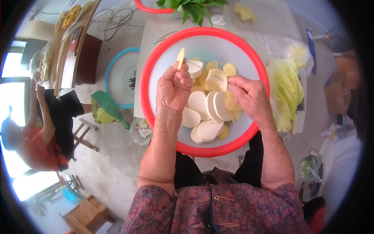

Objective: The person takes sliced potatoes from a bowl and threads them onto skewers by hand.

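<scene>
A large white basin with a red rim (146, 113) stands in front of me, holding white oval slices (198, 102) and yellow round slices that look like potato (230, 70). Above its left part, my left hand (173, 87) is closed, with a thin yellow slice (181, 57) upright at its fingertips. A thin skewer (198, 65) runs from near the left fingers to a pale slice (216, 79) and passes through it. My right hand (249, 93) pinches that slice's right edge. The left fingers partly hide the skewer's end.
Leafy cabbage (286, 93) lies right of the basin, green leaves (194, 9) beyond it. A blue-rimmed basin (110, 87) and green bag (106, 105) are at left. Another person in red (43, 146) sits far left by a table with bundled sticks (64, 50).
</scene>
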A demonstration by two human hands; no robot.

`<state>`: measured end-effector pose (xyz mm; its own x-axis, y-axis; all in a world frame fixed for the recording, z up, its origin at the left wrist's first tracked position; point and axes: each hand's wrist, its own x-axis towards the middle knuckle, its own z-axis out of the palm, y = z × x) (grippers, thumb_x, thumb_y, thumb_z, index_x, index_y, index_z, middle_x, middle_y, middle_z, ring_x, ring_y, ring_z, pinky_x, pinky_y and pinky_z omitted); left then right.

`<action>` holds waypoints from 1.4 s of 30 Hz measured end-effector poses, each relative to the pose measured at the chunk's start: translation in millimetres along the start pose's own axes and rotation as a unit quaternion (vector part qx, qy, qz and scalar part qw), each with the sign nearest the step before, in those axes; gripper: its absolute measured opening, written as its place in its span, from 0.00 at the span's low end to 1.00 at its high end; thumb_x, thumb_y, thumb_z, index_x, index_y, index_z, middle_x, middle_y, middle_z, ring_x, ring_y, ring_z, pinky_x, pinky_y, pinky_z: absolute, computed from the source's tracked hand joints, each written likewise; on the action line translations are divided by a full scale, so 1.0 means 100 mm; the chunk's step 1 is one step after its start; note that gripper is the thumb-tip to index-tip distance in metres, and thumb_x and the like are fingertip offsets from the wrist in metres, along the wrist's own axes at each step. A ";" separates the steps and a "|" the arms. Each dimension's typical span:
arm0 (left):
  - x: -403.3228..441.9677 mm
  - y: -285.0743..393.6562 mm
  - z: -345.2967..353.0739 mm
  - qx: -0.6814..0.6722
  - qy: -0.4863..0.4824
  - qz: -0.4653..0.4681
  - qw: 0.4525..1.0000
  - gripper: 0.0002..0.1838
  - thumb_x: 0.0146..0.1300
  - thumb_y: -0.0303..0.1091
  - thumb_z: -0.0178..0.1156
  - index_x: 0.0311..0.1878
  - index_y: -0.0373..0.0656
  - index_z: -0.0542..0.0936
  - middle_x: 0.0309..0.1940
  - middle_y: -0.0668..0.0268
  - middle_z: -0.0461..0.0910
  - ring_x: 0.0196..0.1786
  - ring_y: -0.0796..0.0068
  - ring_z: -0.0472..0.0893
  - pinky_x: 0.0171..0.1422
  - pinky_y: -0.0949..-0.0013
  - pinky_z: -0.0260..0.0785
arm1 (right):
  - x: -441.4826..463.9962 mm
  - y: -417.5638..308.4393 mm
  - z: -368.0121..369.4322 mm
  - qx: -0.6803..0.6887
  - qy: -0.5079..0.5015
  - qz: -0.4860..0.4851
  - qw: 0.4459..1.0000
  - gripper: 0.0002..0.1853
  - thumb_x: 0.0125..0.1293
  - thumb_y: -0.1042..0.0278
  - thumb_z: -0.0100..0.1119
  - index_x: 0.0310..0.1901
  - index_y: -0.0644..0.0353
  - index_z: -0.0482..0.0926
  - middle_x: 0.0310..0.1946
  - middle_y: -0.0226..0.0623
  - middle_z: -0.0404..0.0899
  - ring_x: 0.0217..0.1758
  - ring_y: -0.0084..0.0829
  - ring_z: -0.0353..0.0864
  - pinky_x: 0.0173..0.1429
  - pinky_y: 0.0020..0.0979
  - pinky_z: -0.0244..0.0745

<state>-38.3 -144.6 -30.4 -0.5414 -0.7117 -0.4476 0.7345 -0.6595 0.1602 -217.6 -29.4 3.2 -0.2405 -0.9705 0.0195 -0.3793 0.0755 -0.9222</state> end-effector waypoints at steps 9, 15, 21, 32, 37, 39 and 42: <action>0.02 -0.05 0.00 -0.013 -0.010 -0.022 1.000 0.11 0.64 0.25 0.51 0.48 0.31 0.71 0.28 0.65 0.73 0.25 0.81 0.69 0.27 0.81 0.65 | 0.00 0.04 0.03 0.004 0.002 0.006 1.000 0.06 0.62 0.73 0.57 0.39 0.65 0.80 0.24 0.44 0.79 0.25 0.31 0.78 0.34 0.28 0.73; 0.01 -0.07 0.03 0.005 0.010 -0.022 1.000 0.11 0.64 0.25 0.51 0.47 0.31 0.71 0.27 0.64 0.74 0.24 0.80 0.70 0.27 0.81 0.65 | -0.01 0.06 0.01 -0.002 0.000 -0.002 1.000 0.06 0.62 0.73 0.57 0.39 0.65 0.80 0.23 0.45 0.79 0.23 0.33 0.78 0.33 0.29 0.72; -0.02 -0.08 0.04 0.154 0.029 0.049 0.987 0.11 0.62 0.24 0.53 0.46 0.32 0.72 0.28 0.62 0.77 0.24 0.79 0.74 0.27 0.78 0.68 | -0.02 0.09 -0.03 0.082 -0.033 0.064 0.994 0.07 0.65 0.71 0.56 0.38 0.67 0.80 0.18 0.31 0.75 0.19 0.19 0.69 0.27 0.24 0.67; -0.10 -0.34 0.14 0.313 0.044 0.169 0.933 0.09 0.61 0.23 0.55 0.45 0.35 0.74 0.32 0.65 0.78 0.27 0.81 0.74 0.32 0.77 0.69 | -0.04 0.01 0.06 0.105 -0.063 0.114 0.986 0.10 0.68 0.68 0.54 0.41 0.65 0.80 0.15 0.25 0.68 0.18 0.14 0.64 0.24 0.20 0.63; -0.09 -0.37 0.11 0.299 0.054 0.192 0.933 0.09 0.60 0.23 0.56 0.44 0.36 0.74 0.32 0.66 0.77 0.29 0.81 0.74 0.34 0.77 0.69 | -0.07 0.01 0.09 0.128 -0.060 0.127 0.982 0.10 0.68 0.67 0.53 0.42 0.65 0.80 0.15 0.24 0.67 0.18 0.14 0.63 0.23 0.21 0.61; -0.11 -0.38 0.12 0.302 0.055 0.197 0.931 0.09 0.60 0.23 0.56 0.44 0.36 0.74 0.32 0.67 0.77 0.29 0.81 0.73 0.34 0.77 0.69 | -0.08 0.03 0.10 0.138 -0.061 0.132 0.980 0.10 0.68 0.67 0.53 0.41 0.66 0.80 0.15 0.23 0.67 0.18 0.14 0.63 0.23 0.21 0.61; -0.10 -0.39 0.11 0.308 0.059 0.205 0.927 0.09 0.61 0.23 0.56 0.45 0.36 0.74 0.32 0.67 0.77 0.29 0.81 0.73 0.35 0.76 0.68 | -0.10 -0.01 0.11 0.174 -0.069 0.181 0.965 0.10 0.68 0.68 0.53 0.41 0.66 0.80 0.16 0.23 0.67 0.18 0.14 0.62 0.22 0.21 0.59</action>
<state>-66.1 -114.7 -22.1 -0.1934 -0.9254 -0.3260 0.4754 -0.3791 0.7939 -205.5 -22.3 -0.7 -0.1707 -0.9179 -0.3583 0.0360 0.3576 -0.9332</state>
